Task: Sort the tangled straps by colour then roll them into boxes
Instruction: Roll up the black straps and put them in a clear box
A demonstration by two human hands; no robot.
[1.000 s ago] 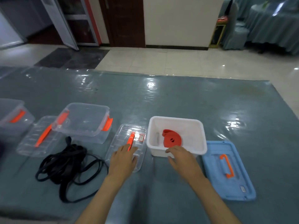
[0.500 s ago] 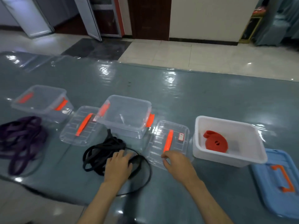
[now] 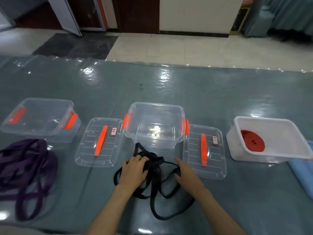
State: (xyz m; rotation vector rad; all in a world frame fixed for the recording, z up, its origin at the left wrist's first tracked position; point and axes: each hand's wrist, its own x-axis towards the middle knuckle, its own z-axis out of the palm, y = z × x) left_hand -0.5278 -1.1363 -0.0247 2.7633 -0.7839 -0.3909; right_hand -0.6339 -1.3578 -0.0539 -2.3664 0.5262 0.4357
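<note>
Left hand (image 3: 134, 170): laid on the black strap (image 3: 155, 182), fingers curled into the tangle's top.
Right hand (image 3: 188, 173): thumb is pinched on a loop of the same strap, forefinger stretched out straight.
Desk (image 3: 220, 92): covered in glossy grey-green sheeting; everything is set along its near half.
Purple strap (image 3: 25, 172): heaped loose at the near left edge.
White box (image 3: 271, 156): placed toward the right edge, with a rolled red strap (image 3: 253, 141) inside.
Middle clear box (image 3: 155, 122): seen just behind the black strap, orange latches at both ends.
Left clear box (image 3: 40, 119): set behind the purple strap.
Clear lids (image 3: 100, 143): one is laid to each side of the middle box.
Blue lid (image 3: 303, 173): partly seen at the right edge.
</note>
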